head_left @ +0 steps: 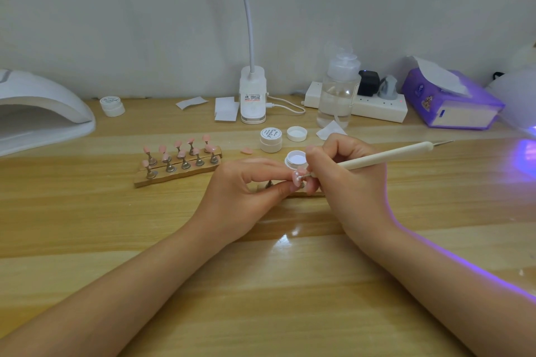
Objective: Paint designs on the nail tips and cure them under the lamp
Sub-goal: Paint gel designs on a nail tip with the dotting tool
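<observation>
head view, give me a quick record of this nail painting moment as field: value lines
left hand: left hand pinches the stand of a pink tip
right hand: right hand grips a dotting pen, its end on the tip
open jar: jar just behind the hands, white inside, lid lying off behind it
rack: rack of pink tips on stands, left of the hands
loose tip: loose tip flat on the table
lamp: lamp far left, nothing visible inside
</observation>
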Motion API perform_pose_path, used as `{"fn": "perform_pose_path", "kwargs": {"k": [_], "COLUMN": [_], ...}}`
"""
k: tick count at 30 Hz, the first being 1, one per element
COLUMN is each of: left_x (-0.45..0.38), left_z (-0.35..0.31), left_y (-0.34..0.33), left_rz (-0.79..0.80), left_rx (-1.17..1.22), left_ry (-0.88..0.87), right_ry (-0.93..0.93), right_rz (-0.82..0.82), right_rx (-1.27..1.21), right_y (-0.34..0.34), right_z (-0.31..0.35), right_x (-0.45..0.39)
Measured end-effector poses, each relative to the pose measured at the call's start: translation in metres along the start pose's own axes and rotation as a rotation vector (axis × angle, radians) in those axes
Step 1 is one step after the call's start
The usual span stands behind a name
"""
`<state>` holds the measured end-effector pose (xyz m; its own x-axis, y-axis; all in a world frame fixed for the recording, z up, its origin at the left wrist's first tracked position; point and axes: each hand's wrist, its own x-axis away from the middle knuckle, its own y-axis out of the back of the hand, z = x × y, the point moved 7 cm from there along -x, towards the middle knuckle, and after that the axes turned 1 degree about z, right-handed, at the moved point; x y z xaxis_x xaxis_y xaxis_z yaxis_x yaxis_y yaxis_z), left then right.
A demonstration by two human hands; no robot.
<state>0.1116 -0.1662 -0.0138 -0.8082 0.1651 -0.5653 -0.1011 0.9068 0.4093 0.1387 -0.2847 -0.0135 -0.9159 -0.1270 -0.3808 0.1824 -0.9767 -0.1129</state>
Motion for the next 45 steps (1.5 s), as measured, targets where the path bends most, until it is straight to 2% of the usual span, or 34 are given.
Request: {"fn": "perform_pose_path", "kwargs": {"k": [45], "left_x": [0.0008], "left_z": [0.0035], "left_y": [0.0013], "left_rz": [-0.010], "left_rx": [0.005], "left_ry": [0.027], "right_ry": [0.012], "right_rz": [0.002], "right_rx": [0.106], "right_y": [-0.0009], "right_z": [-0.0003], "right_x": [0.0011]}}
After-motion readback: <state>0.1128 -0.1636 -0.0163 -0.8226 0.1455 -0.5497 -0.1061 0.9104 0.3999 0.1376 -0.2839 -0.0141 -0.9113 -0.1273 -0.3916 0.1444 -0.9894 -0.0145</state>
